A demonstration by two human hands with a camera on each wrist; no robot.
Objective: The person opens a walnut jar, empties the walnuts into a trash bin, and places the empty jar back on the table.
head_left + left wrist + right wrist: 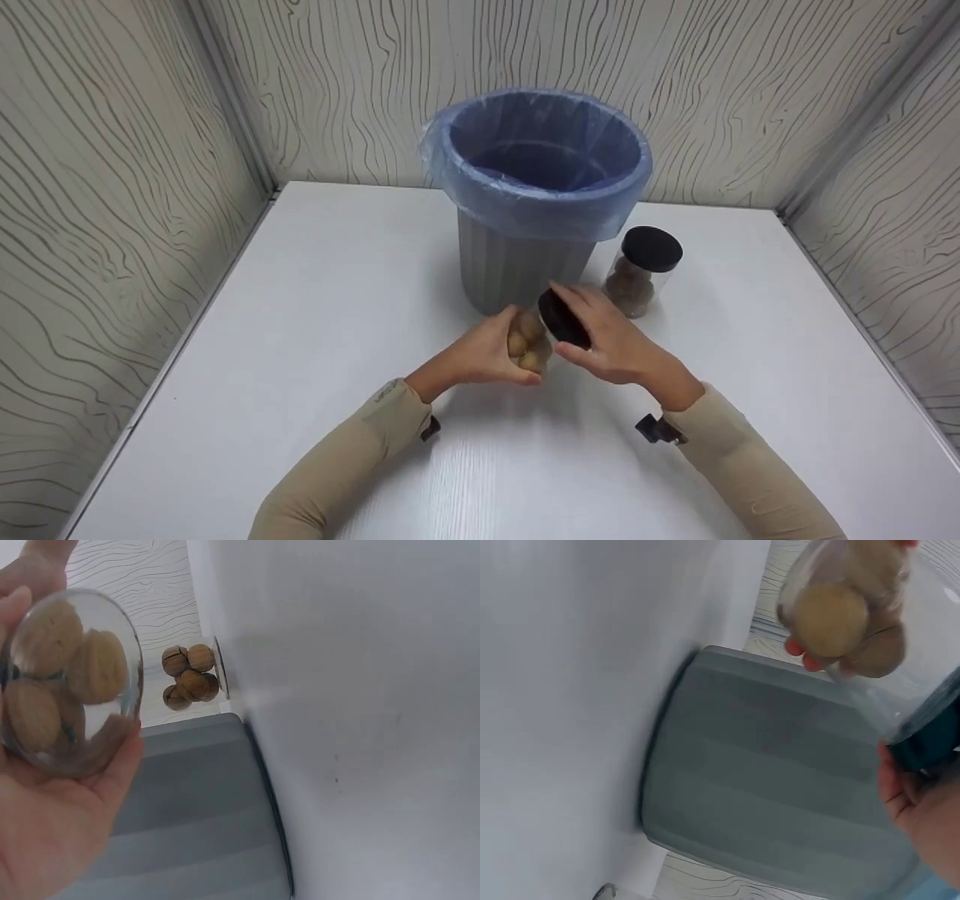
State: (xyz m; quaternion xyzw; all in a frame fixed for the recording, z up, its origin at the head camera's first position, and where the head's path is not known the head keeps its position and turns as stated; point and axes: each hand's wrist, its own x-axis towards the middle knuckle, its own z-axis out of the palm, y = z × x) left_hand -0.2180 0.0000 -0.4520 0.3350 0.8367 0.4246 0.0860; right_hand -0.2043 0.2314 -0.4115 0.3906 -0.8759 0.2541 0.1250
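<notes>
My left hand (487, 349) grips a clear jar (531, 346) of walnuts around its side, close in front of the bin. The jar is tilted, its mouth toward the right, and its round clear base (94, 724) faces the left wrist camera. With fingers and thumb about its rim, my right hand (613, 341) holds a black lid (564, 321). The lid sits right at the jar's mouth, as the right wrist view also shows. Several light-brown walnuts (831, 619) lie bunched toward the base end.
A grey bin (517, 262) lined with a blue bag (540, 214) stands behind my hands on the white table (315, 300). To its right is a second jar (630, 289) of darker walnuts, upright with its black lid (652, 249) on. Patterned panels (337, 90) enclose the table.
</notes>
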